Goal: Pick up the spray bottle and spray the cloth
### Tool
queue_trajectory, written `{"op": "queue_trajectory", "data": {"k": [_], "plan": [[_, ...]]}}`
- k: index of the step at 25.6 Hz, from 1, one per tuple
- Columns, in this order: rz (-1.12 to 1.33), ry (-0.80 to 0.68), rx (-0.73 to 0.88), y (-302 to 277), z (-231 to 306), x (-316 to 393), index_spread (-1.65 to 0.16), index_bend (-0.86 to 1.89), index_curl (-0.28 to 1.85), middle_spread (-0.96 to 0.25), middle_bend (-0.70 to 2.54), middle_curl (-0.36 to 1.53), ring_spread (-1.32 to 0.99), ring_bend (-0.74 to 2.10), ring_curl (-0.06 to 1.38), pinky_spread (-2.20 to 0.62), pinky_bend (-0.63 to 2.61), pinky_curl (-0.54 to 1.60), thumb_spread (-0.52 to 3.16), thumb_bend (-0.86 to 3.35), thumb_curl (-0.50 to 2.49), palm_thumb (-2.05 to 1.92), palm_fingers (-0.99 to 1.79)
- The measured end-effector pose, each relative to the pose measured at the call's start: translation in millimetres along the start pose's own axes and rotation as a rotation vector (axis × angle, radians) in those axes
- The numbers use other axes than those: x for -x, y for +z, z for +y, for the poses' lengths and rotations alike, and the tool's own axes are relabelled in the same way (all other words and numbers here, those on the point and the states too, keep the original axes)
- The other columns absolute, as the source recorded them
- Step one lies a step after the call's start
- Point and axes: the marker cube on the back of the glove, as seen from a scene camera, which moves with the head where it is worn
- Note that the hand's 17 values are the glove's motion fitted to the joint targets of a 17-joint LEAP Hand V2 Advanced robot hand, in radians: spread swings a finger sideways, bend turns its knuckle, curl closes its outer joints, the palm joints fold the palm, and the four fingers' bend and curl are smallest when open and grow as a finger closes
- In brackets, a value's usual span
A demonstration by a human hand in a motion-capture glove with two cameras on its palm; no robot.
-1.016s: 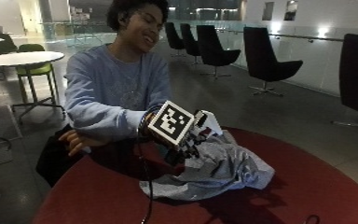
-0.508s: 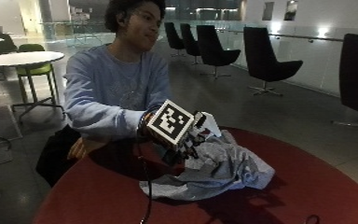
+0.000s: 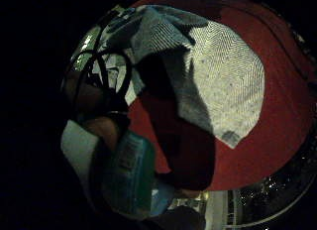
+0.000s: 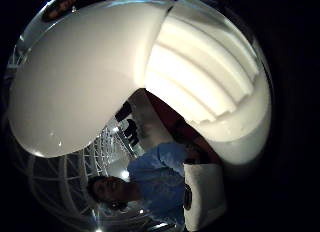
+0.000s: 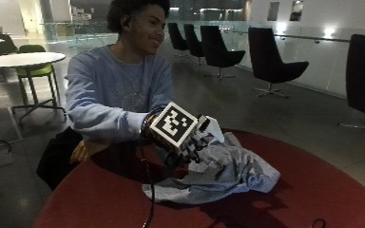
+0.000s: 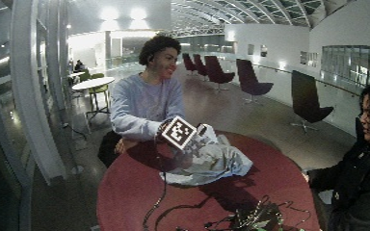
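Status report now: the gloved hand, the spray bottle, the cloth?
Right hand grips the spray bottle, lifted off the table. Bottle above the cloth. Cloth lies crumpled on the red table. Nothing between them.

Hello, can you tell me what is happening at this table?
A person sits at a round red table and holds a spray bottle in the gloved right hand, above a crumpled grey cloth that lies on the table. The little finger side palm view shows the bottle's teal body close to the palm, with the cloth below. No spray is visible. The bare hand rests at the table edge.
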Motion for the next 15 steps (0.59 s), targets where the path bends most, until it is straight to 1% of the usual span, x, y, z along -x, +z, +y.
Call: {"op": "queue_trajectory", "data": {"k": [15], "plan": [[-0.041,-0.032,-0.044,9.0,0.3,15.8,-0.21,0.13,0.39,-0.04,0.28,0.48,0.0,0.63,0.4,0.11,0.33,0.38,0.63,-0.03,0.67,0.95,1.17]]}}
